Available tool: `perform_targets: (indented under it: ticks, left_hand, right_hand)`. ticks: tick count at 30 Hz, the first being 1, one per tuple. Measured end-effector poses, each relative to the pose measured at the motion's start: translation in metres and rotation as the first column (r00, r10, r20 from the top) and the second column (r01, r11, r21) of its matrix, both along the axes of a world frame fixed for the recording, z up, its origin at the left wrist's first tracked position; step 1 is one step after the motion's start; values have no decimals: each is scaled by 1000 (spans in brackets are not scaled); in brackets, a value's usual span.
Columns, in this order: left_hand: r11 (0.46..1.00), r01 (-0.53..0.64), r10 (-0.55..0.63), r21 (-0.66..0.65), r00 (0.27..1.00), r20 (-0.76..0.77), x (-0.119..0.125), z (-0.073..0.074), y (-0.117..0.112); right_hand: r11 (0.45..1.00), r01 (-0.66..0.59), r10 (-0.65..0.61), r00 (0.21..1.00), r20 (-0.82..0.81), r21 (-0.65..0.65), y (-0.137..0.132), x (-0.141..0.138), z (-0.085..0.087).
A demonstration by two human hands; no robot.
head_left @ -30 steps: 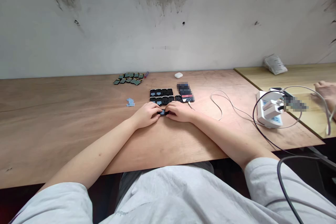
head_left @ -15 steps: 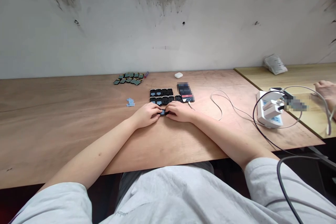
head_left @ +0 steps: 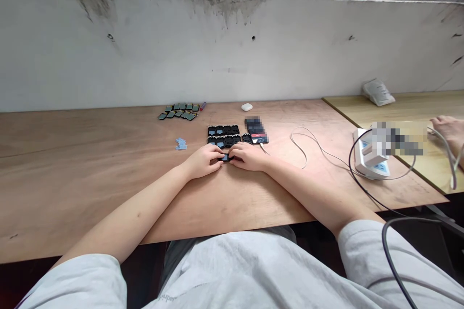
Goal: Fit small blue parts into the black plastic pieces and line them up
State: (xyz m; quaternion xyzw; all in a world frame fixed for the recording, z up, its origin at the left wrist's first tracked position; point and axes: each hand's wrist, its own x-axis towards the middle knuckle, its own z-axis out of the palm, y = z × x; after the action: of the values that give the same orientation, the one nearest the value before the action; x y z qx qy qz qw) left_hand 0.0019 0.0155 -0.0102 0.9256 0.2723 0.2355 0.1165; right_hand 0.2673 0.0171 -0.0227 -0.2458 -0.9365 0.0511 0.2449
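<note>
My left hand (head_left: 203,160) and my right hand (head_left: 248,156) rest on the wooden table (head_left: 90,164), fingertips meeting on a small black part (head_left: 225,157) with a bluish face. Both hands have curled fingers pinching it from either side. Just behind them lie two rows of similar black parts (head_left: 224,135), some with blue faces. A pile of dark green flat pieces (head_left: 179,111) lies farther back left. A small light-blue scrap (head_left: 180,143) sits left of the rows.
A phone-like object (head_left: 256,131) with a white cable (head_left: 308,147) lies right of the rows. A white earbud case (head_left: 247,106) sits near the wall. A white power strip (head_left: 371,159) with plugs stands at right. Another person's hand (head_left: 447,128) rests on the adjoining table.
The view has tipped slightly upward, so everything sits a little lower. Both hands stay together on the small black part.
</note>
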Motion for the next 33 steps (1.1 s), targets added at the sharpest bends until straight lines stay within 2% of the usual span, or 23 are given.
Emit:
perform_targets:
  ticks: [7, 12, 14, 17, 19, 22, 27, 33]
  left_hand:
    - [993, 10, -5, 115, 999, -39, 2, -1, 0]
    - [962, -12, 6, 274, 1000, 23, 0, -3, -3]
    - [940, -93, 76, 328, 995, 64, -3, -3, -2]
    - [893, -307, 275, 329, 951, 140, -7, -2, 3]
    - [841, -465, 428, 278, 885, 185, -10, -2, 9]
    - [752, -630, 600, 194, 776, 192, -14, -2, 22]
    - [641, -752, 752, 153, 656, 72, -20, -4, 43]
    - [601, -779, 798, 178, 598, -73, -22, -6, 64]
  right_hand:
    - [1000, 7, -7, 1000, 5, 12, 0, 0, 1]
    - [999, 35, -34, 999, -37, 27, -5, 1, 3]
    - [997, 70, -67, 994, -88, 32, -8, 1, 3]
    - [993, 98, -92, 992, -91, 62, -10, 1, 4]
    - [993, 79, -75, 996, -39, 90, -10, 0, 4]
    - [992, 44, -47, 999, 24, 117, -10, -2, 4]
    - [986, 24, -34, 998, 61, 164, -10, -4, 5]
    - [986, 14, -26, 997, 71, 168, -10, -4, 6]
